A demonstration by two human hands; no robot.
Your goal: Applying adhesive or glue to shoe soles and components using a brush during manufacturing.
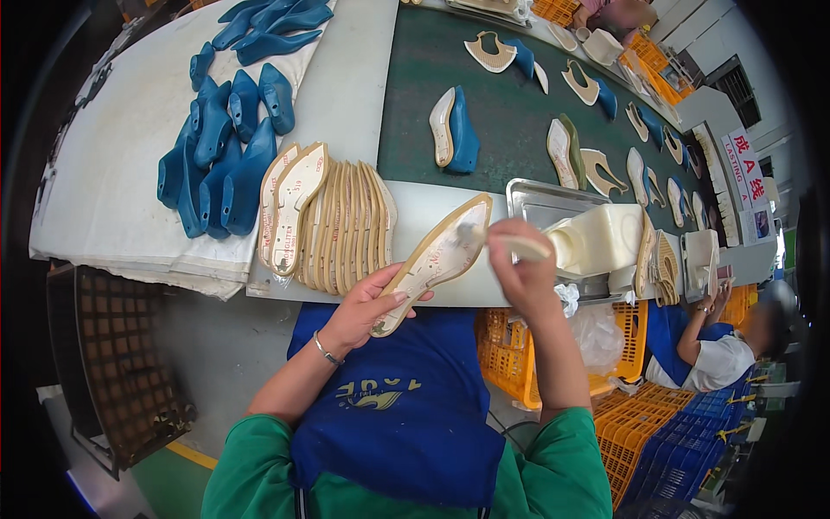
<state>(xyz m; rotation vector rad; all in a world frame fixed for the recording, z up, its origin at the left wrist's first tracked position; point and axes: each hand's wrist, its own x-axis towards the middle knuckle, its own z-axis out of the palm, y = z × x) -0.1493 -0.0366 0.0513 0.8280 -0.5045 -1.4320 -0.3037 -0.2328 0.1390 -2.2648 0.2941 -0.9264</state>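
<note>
My left hand (356, 313) grips a pale shoe insole board (425, 264) near its narrow lower end, thumb on top. The board is tilted over the table's front edge, its printed white face toward me. A brush (526, 247) with a pale handle is held in my right hand (520, 275). Its bristles, slightly blurred, meet the board's face near the wide end. Left of the board stands a tight row of several more insole boards (341, 233) on edge. Right of my right hand, a white plastic container (601, 238) sits in a metal tray (553, 194).
Several blue shoe lasts (216, 164) lie on a white cloth at the left. A green conveyor belt (510, 112) carries lasts, insoles and beige pieces. Orange crates (510, 355) stand under the table edge. A co-worker (705, 342) sits at the right. A dark rack (130, 363) is at lower left.
</note>
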